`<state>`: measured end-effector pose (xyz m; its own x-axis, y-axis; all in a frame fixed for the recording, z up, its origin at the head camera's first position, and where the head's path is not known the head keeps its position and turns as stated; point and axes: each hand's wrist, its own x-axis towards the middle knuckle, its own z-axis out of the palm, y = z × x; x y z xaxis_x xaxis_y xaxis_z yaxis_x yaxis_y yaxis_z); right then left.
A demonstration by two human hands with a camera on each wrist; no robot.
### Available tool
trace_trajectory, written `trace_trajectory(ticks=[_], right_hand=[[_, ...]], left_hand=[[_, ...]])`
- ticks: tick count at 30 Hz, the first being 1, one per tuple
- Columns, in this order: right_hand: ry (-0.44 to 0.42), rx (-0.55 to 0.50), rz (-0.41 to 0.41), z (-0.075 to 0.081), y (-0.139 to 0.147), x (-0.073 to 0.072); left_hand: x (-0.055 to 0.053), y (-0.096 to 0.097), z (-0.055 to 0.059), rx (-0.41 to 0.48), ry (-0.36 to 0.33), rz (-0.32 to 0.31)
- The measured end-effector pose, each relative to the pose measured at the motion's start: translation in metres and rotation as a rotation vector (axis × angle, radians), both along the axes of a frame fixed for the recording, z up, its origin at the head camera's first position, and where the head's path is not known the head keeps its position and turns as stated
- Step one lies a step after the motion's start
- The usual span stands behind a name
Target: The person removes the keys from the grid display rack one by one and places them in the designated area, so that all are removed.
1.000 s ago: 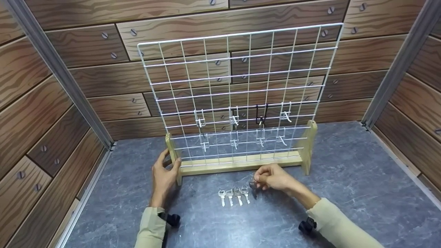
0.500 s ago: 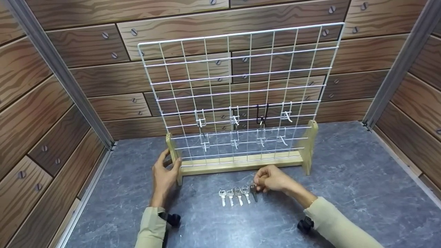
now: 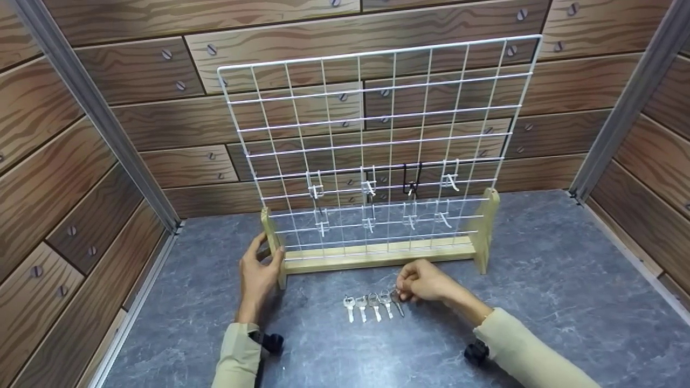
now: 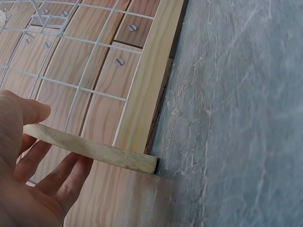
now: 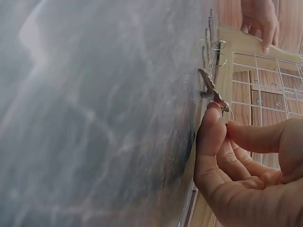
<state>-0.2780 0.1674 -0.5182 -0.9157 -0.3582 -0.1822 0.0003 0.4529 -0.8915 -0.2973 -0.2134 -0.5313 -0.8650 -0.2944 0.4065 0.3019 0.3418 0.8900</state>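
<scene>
My left hand (image 3: 259,277) grips the left wooden upright (image 4: 99,150) of a white wire grid rack (image 3: 377,55), thumb on one side and fingers on the other. In front of the rack's base, my right hand (image 3: 426,280) pinches the ring of a key (image 5: 210,85) between thumb and index finger. The key's blade slants down close over the tabletop. This key (image 3: 399,307) is at the right end of a row of several silver keys (image 3: 361,310), which lie side by side with rings toward the rack.
White hooks (image 3: 369,187) and a black hook (image 3: 412,186) hang in two rows on the lower grid. A wooden base bar (image 3: 377,261) joins the uprights. The grey marbled tabletop (image 3: 334,355) is bounded by wood-patterned walls (image 3: 135,124) with metal corner posts.
My right hand has lowered the key from just above the table to the right end of the row, shifting slightly. My left hand keeps its grip on the upright.
</scene>
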Motion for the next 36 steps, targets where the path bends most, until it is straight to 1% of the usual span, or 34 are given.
trace_trajectory(ticks=[3, 6, 12, 15, 17, 22, 28, 32, 36], right_hand=[[0.005, 0.018, -0.022, -0.0001, -0.0014, 0.0009], [0.042, 0.053, -0.035, -0.0002, -0.0028, 0.0025], [0.18, 0.146, -0.014, -0.0008, -0.0047, 0.0035], [0.234, 0.203, -0.003, -0.0009, -0.0055, 0.0026], [0.285, 0.242, 0.008, -0.0011, -0.0056, 0.0023], [0.343, 0.328, 0.005, -0.0011, -0.0066, 0.0023], [0.35, 0.376, -0.011, 0.0011, -0.0094, 0.003], [0.325, 0.386, -0.035, 0.0021, -0.0097, 0.0029], [0.313, 0.386, -0.05, 0.0027, -0.0089, 0.0033]], left_hand=[[0.0, 0.0002, -0.0001, 0.002, 0.004, 0.0], [0.0001, 0.0001, -0.0005, 0.006, 0.011, 0.001], [-0.0005, -0.0012, -0.002, 0.018, 0.024, -0.007], [-0.0007, -0.0015, -0.0024, 0.021, 0.023, -0.008], [-0.0005, -0.0013, -0.0025, 0.015, 0.017, -0.004], [-0.0006, 0.0, -0.0019, -0.01, 0.004, 0.004], [0.0004, 0.0016, 0.0001, -0.015, -0.003, 0.007], [0.0013, 0.0025, 0.0012, -0.023, -0.01, 0.011], [0.0021, 0.0028, 0.0012, -0.011, -0.016, 0.007]])
